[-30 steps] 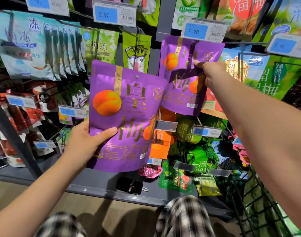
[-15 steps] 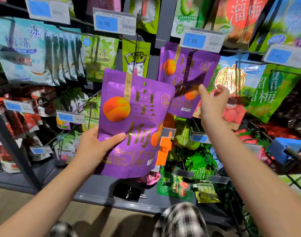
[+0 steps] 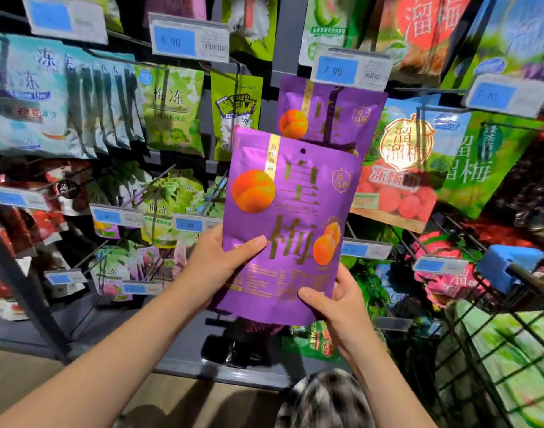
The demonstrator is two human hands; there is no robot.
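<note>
Right hand [image 3: 338, 299] grips bottom right corner and left hand [image 3: 221, 261] grips left edge, thumb on front, of purple plum pouch [image 3: 290, 223], held upright before matching purple pouch [image 3: 335, 114] hanging under 7.90 price tag [image 3: 351, 71].

place: shop | evidence: snack pouches [image 3: 171, 109] hung on pegs; blue price tags [image 3: 351, 72]; wire cart [image 3: 496, 350]

purple pouch [image 3: 295, 193]: 皇梅 | left tag [image 3: 190, 41]: 5.90 | right tag [image 3: 352, 71]: 7.90
</note>
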